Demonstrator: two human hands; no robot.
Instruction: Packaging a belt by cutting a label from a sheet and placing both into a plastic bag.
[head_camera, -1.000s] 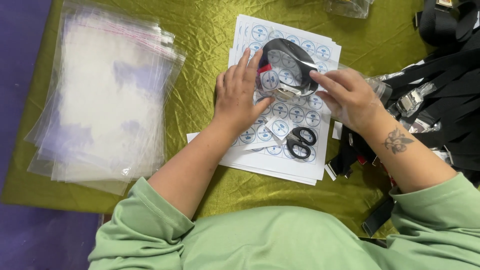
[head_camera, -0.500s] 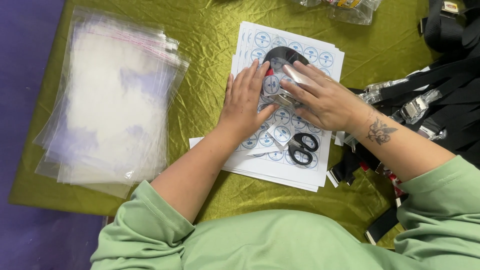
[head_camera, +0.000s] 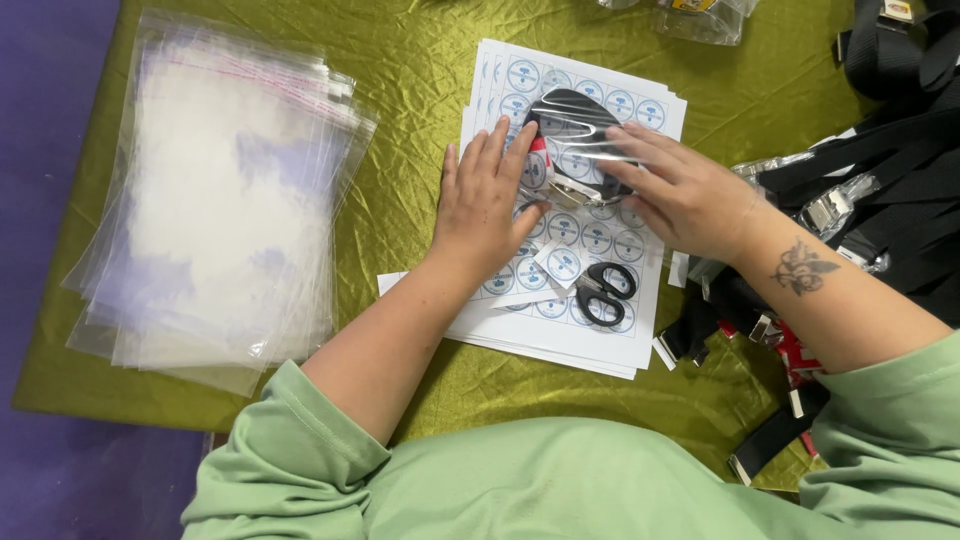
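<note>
Left hand (head_camera: 487, 205) flat, fingers spread, pressing left edge of clear bagged black strap (head_camera: 578, 140) atop sticker sheets (head_camera: 590, 300). Right hand (head_camera: 680, 190) at bag's 4 o'clock, fingers extended, pressing down, not clenched. Black scissors (head_camera: 603, 292) at 6 o'clock of bag. Stack of clear bags (head_camera: 220, 200) at 9 o'clock on green cloth (head_camera: 410, 90). Black straps (head_camera: 880, 160) at 3 o'clock.

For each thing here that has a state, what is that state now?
Left hand: flat, pressing the bagged strap.
Right hand: flat, pressing the same bag.
Bagged strap: lying on the sticker sheets.
Scissors: closed, lying on the sheets.
Sticker sheets: stacked.
Empty bags: piled flat.
</note>
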